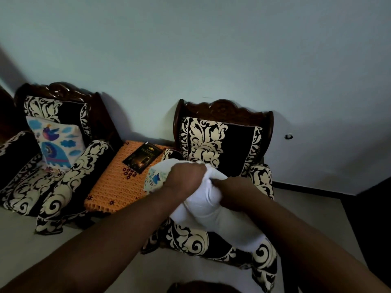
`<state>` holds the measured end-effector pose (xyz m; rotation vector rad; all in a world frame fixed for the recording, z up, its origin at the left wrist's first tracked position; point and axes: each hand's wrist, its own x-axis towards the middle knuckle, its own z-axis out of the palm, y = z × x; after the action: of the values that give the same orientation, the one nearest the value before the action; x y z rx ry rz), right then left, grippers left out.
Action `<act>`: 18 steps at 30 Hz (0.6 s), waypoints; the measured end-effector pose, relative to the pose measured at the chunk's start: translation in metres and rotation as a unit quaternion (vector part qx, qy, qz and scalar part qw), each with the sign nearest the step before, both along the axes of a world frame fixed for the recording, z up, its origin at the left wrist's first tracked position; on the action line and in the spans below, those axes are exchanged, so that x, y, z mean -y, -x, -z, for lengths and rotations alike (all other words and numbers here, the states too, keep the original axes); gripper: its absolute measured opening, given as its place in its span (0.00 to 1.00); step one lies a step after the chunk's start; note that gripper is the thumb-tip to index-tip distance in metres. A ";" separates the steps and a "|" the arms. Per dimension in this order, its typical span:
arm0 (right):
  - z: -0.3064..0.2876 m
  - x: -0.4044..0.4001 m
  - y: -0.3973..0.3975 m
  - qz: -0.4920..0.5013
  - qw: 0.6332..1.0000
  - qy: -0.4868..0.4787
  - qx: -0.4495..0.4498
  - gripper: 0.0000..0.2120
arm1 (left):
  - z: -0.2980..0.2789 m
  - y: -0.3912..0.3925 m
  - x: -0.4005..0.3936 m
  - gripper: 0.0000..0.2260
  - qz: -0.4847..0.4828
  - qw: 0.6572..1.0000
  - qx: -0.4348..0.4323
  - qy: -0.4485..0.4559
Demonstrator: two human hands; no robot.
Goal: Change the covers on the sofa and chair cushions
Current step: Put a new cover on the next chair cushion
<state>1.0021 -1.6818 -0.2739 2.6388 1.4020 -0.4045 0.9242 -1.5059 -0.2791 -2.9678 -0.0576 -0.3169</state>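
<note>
Dim room, pale wall; I stand over the right-hand chair [224, 132], carved dark wood back, black upholstery with cream leaf scrolls; both my arms reach down and forward over its seat.

White cushion [211, 206] lies bunched across the seat front, touching the chair's padded arm on the right side; its cover [155, 179], white with a blue printed figure, sits partly on at the far left end, fabric gathered up toward my hands.

My left hand [186, 178]: fingers curled tight, gripping a fistful of the white fabric at the top of the bundle; knuckles up, fingertips hidden in the folds.

My right hand [234, 193]: closed round the cushion just beside the left hand, the two nearly touching; thumb side faces the left fist; how deep the fingers sink into the fabric I cannot tell, too dark.

Left-hand chair [63, 144], same pattern; a second cushion [57, 142] in a white cover with blue and purple bird and cloud prints stands propped against its back, tilted.

Between the two chairs, a low desk under an orange crocheted cloth [118, 182] with small dark flowers; a dark flat packet [142, 157] lies on it near the far edge, print too small to read.

Pale floor [27, 240] below.
</note>
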 end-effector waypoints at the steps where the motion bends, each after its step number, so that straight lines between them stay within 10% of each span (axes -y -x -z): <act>1: 0.000 0.006 -0.001 0.000 1.000 -0.018 0.002 0.36 | -0.002 -0.001 -0.012 0.04 -0.024 1.000 -0.016 -0.004; 4: 0.002 0.013 0.007 -0.016 1.000 -0.022 -0.004 0.44 | -0.006 -0.003 -0.025 0.09 -0.029 0.999 -0.043 0.017; 11: 0.010 -0.002 0.014 0.038 0.996 0.039 -0.065 0.19 | -0.004 -0.007 0.066 0.13 0.023 0.955 -0.014 0.296; 18: 0.003 0.033 -0.006 0.203 0.965 -0.117 -0.115 0.36 | 0.020 0.024 0.020 0.42 -0.042 0.958 0.027 0.284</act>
<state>1.0082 -1.7146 -0.2768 3.1705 1.0003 -0.6437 0.8998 -1.5262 -0.2987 -3.5074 -0.3324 -0.4327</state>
